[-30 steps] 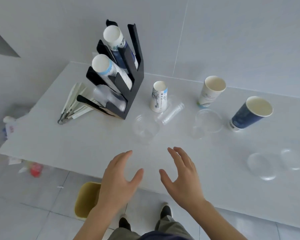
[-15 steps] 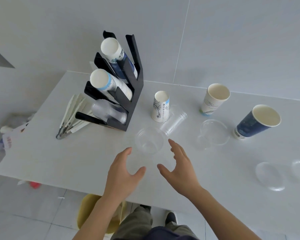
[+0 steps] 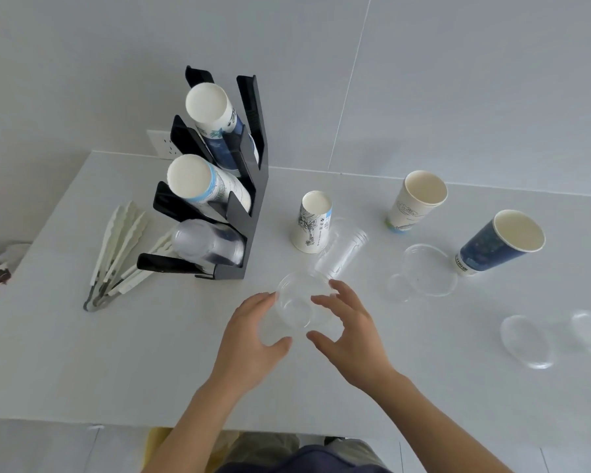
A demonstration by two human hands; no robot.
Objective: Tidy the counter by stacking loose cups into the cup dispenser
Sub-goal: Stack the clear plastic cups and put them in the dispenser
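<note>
A black cup dispenser [image 3: 253, 186] stands at the back left with paper cups in its two upper slots and clear cups in the lowest. A clear plastic cup [image 3: 297, 303] stands upright on the white counter [image 3: 116, 353]. My left hand [image 3: 253, 339] is at its left side and my right hand [image 3: 348, 332] at its right, fingers spread around it; whether they touch it I cannot tell. Behind it a clear cup [image 3: 342, 257] lies on its side, beside an upside-down white paper cup [image 3: 313, 227]. Further right stand a white paper cup [image 3: 417, 203] and a blue paper cup [image 3: 498, 244].
Clear lids [image 3: 423, 271] lie right of the lying cup, and two more clear lids [image 3: 529, 339] sit at the far right. White tongs [image 3: 116, 254] rest left of the dispenser. The counter's front edge runs just below my forearms. A wall socket [image 3: 162, 145] is behind the dispenser.
Both hands have moved forward over the counter and now flank the upright clear cup. The camera has come closer to the counter.
</note>
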